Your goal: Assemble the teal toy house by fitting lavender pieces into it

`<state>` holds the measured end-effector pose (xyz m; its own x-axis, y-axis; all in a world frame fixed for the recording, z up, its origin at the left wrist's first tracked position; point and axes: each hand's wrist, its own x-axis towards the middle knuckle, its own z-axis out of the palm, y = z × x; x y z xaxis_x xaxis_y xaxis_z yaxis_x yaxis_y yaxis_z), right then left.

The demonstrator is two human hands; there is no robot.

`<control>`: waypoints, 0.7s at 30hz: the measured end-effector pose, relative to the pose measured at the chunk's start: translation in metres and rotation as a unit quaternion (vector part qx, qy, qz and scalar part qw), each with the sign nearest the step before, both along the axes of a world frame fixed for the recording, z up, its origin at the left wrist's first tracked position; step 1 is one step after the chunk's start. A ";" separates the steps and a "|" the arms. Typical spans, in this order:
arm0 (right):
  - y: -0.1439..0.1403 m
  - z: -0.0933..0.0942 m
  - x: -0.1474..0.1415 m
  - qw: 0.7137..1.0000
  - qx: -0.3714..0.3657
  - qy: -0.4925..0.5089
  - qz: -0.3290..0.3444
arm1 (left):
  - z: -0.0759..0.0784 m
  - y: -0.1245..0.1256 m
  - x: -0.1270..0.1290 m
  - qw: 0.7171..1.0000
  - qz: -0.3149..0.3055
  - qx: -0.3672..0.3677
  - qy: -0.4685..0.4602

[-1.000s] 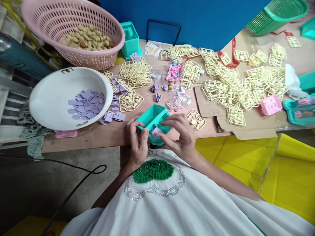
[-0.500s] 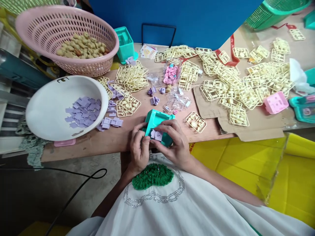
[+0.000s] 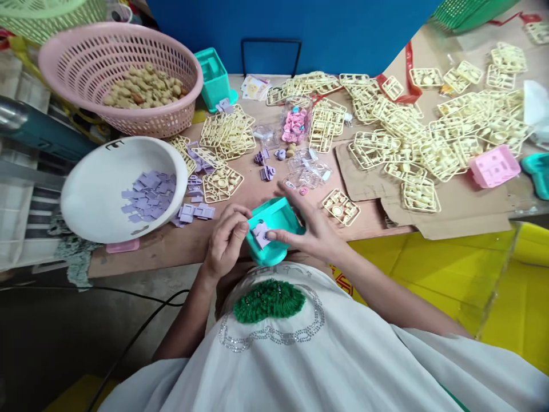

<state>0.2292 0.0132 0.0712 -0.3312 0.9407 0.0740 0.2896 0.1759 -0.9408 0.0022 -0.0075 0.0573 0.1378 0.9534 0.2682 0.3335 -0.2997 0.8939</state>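
Just off the bench's front edge, a turquoise plastic case is tilted with its hollow side up. My left hand grips its left wall, fingers curled and thumb at the rim. A small light-purple plastic piece with a dark mark lies in the case by that wall. My right hand is around the right wall, its thumb pressing on the purple piece and its index finger stretched out past the far corner. The other right fingers are mostly hidden. A cream sprue of small parts lies right of this hand.
A white bowl of purple pieces stands at left, below a pink basket of tan parts. Cream sprues cover the right side. Clear plastic parts and pink parts in a bag lie mid-bench. A blue panel stands behind.
My right fingers have spread from their pinch, with the thumb now on the purple piece. That piece sits farther left and is turned. The case has rotated in my hands.
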 end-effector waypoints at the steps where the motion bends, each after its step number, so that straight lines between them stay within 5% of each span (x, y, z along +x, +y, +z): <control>1: 0.002 -0.003 -0.001 0.998 -0.056 0.020 0.011 | -0.001 0.000 0.001 1.000 0.015 0.009 -0.002; 4: 0.002 -0.013 -0.008 0.990 -0.121 0.075 -0.018 | -0.010 -0.010 0.011 0.996 0.074 -0.024 -0.041; 9: -0.014 -0.018 -0.014 0.995 -0.076 0.070 -0.019 | -0.026 -0.036 0.024 0.975 0.130 -0.139 -0.113; 14: -0.022 -0.013 -0.013 1.000 -0.020 0.008 0.002 | -0.026 -0.042 0.028 0.976 0.149 -0.118 -0.104; 21: -0.027 -0.009 -0.013 0.999 -0.041 0.005 0.000 | -0.018 -0.048 0.039 0.978 0.159 -0.094 -0.099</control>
